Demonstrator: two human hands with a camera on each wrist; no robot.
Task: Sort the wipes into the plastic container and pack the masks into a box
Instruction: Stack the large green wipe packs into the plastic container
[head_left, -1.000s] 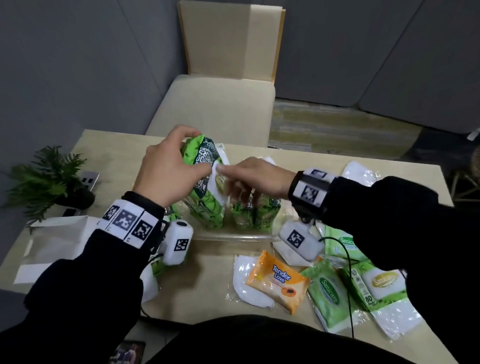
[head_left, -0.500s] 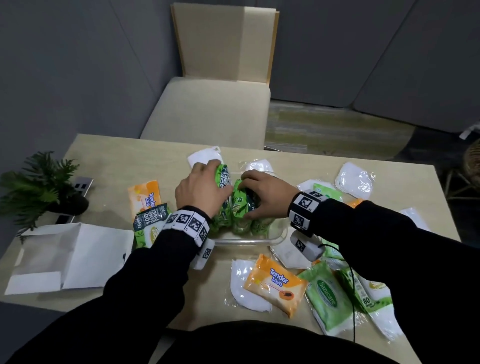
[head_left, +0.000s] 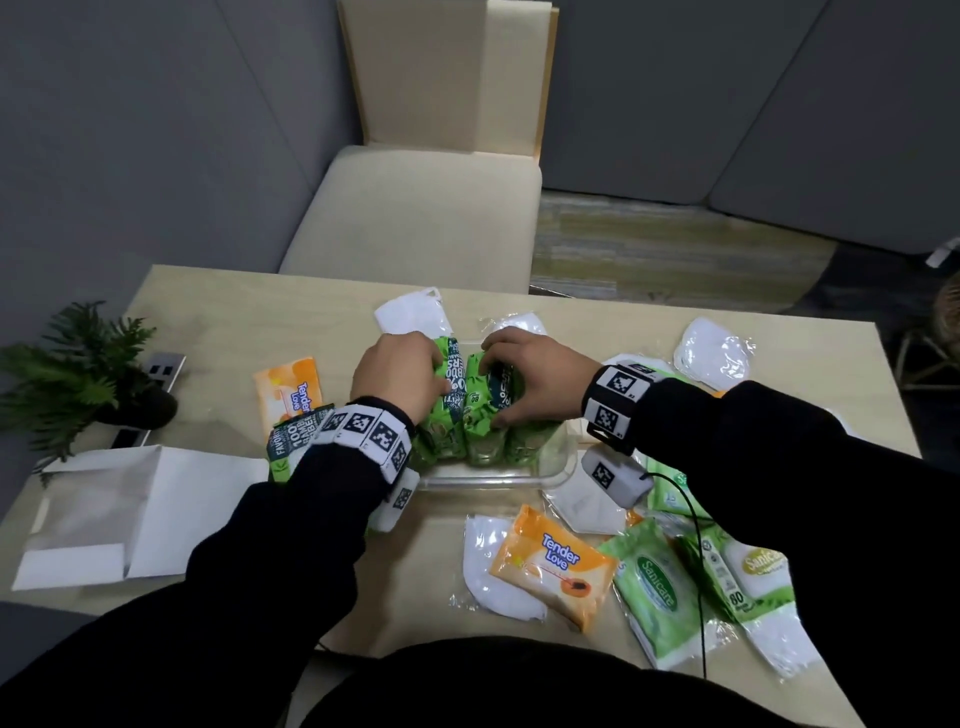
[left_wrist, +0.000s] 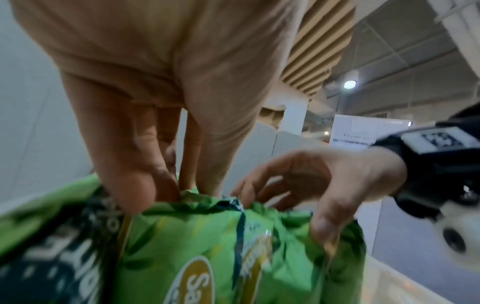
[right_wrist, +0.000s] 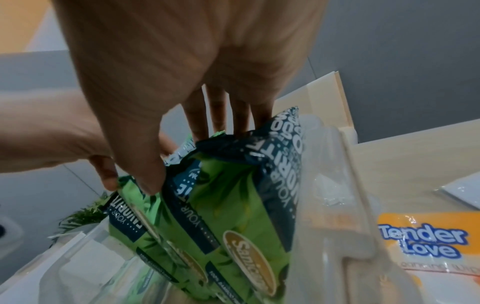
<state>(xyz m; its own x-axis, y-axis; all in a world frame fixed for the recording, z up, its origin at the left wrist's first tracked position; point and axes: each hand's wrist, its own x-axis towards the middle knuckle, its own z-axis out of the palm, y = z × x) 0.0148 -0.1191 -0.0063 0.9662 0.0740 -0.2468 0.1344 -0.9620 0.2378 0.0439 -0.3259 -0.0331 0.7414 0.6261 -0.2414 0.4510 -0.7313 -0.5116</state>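
A pale wood-grain tabletop (head_left: 208, 322) fills the lower part of the head view, set in a corner of grey padded wall panels with a beige upholstered chair (head_left: 415, 218) pushed up to its far edge and striped carpet beyond.

At the middle of the tabletop stands a clear plastic container (head_left: 493, 475) holding three green Sanicare wipe packs (head_left: 470, 410) on end, side by side. The left hand (head_left: 397, 376) grips the top of the leftmost pack, its fingers (left_wrist: 135, 185) curled over the crimped edge. The right hand (head_left: 535, 376) grips the tops of the other packs, thumb on the near side and fingers (right_wrist: 215, 115) on the far side.

Loose on the tabletop: an orange Tender Love wipe pack (head_left: 553, 564) near the front edge, partly over a bagged white mask (head_left: 485, 582); another orange pack (head_left: 291, 387) left of the container, with a green and dark pack (head_left: 291, 439) just in front of it; flat green Sanicare packs (head_left: 660, 587) at the right front. More bagged white masks lie behind the container (head_left: 410, 312) and at the far right (head_left: 714, 356). A flat white paper box (head_left: 130, 499) lies at the left front. A small potted fern (head_left: 78, 374) stands at the left edge beside a recessed power socket (head_left: 166, 366).
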